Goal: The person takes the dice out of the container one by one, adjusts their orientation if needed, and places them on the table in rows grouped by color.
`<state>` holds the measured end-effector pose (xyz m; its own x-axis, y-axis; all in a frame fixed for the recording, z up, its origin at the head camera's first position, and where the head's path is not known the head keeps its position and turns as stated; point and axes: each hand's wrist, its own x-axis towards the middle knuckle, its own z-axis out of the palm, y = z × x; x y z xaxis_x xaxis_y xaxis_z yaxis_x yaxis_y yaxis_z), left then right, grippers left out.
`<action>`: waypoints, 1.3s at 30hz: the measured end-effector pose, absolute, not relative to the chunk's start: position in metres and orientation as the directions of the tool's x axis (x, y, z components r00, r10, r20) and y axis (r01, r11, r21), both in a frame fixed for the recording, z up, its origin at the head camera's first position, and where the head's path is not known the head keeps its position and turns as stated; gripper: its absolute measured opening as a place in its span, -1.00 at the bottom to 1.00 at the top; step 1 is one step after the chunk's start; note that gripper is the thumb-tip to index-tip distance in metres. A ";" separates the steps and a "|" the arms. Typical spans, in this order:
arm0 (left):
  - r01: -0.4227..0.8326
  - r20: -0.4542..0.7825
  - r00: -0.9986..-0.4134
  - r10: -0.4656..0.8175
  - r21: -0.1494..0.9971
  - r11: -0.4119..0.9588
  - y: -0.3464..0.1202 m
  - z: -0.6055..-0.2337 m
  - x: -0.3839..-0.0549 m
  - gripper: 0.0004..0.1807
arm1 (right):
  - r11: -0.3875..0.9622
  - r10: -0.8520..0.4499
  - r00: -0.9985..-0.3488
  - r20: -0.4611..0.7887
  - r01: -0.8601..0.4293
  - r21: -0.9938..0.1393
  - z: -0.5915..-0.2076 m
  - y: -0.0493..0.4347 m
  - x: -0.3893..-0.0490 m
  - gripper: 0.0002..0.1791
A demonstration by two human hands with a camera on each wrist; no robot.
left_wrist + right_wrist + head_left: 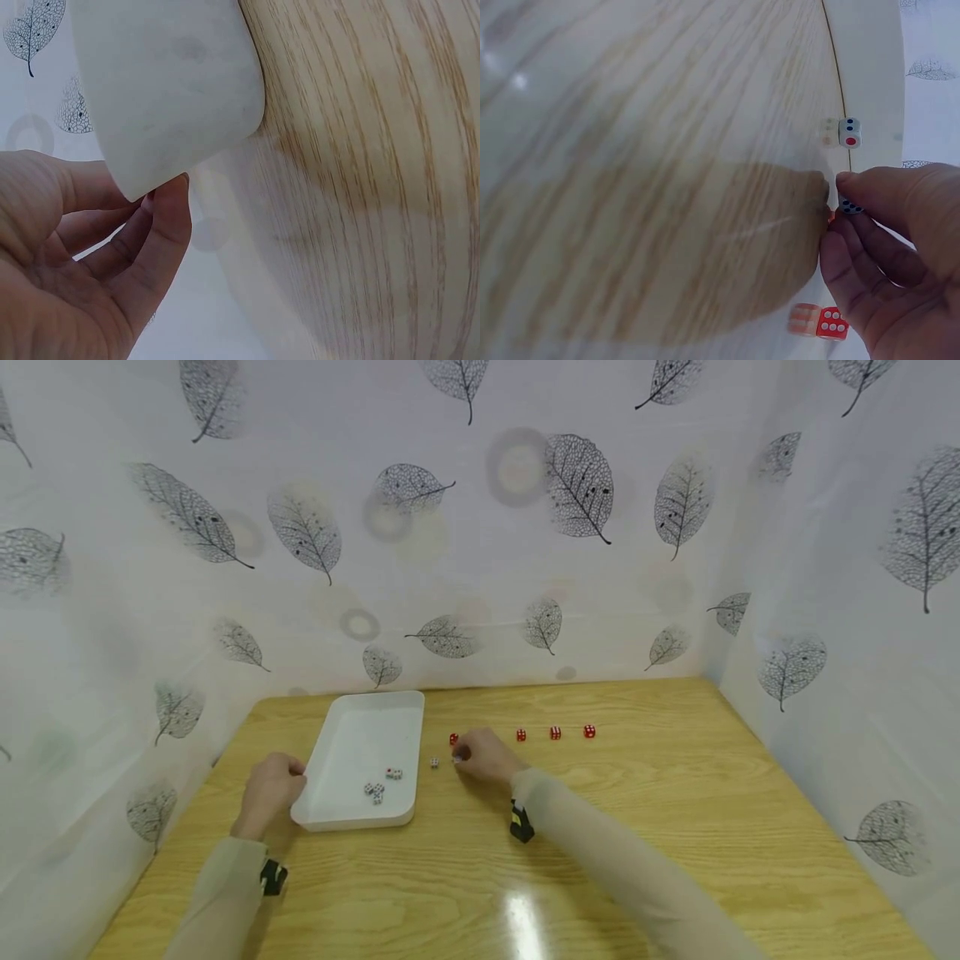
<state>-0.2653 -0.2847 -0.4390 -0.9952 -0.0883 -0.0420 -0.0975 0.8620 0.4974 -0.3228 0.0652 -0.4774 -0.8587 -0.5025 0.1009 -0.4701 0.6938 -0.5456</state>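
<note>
A white tray lies on the left part of the table, with several white dice near its front right corner. My left hand pinches the tray's left edge; in the left wrist view its thumb and fingers meet at the tray's rim. Right of the tray, my right hand pinches a white die between thumb and fingers, low over the table. Another white die sits between tray and hand. A red die shows just behind my right fingertips.
Farther right, a row of red dice continues: one die, a second die and a third die. The wooden table meets a leaf-patterned curtain at the back and sides. Light glares on the table's front.
</note>
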 end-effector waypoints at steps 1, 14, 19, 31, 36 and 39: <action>-0.099 -0.044 -0.995 -0.089 0.498 0.861 -0.284 -0.439 -0.265 -0.68 | 0.694 -0.503 -0.858 0.104 -0.472 -0.543 -0.478 0.065 -0.323 -0.83; -0.083 -0.036 -0.996 -0.075 0.504 0.859 -0.284 -0.437 -0.263 -0.68 | 0.693 -0.475 -0.876 0.089 -0.434 -0.576 -0.483 0.067 -0.323 -0.82; -0.081 -0.031 -0.997 -0.075 0.503 0.861 -0.284 -0.437 -0.264 -0.68 | 0.692 -0.461 -0.883 0.087 -0.420 -0.587 -0.483 0.068 -0.323 -0.81; -0.105 -0.051 -0.994 -0.092 0.506 0.856 -0.285 -0.441 -0.265 -0.71 | 0.689 -0.452 -0.890 0.059 -0.391 -0.610 -0.482 0.070 -0.321 -0.72; -0.103 -0.053 -0.995 -0.088 0.508 0.855 -0.286 -0.441 -0.266 -0.70 | 0.693 -0.444 -0.893 0.066 -0.389 -0.607 -0.482 0.074 -0.321 -0.67; -0.100 -0.054 -0.995 -0.085 0.508 0.856 -0.287 -0.441 -0.266 -0.69 | 0.691 -0.446 -0.892 0.072 -0.394 -0.605 -0.480 0.078 -0.321 -0.67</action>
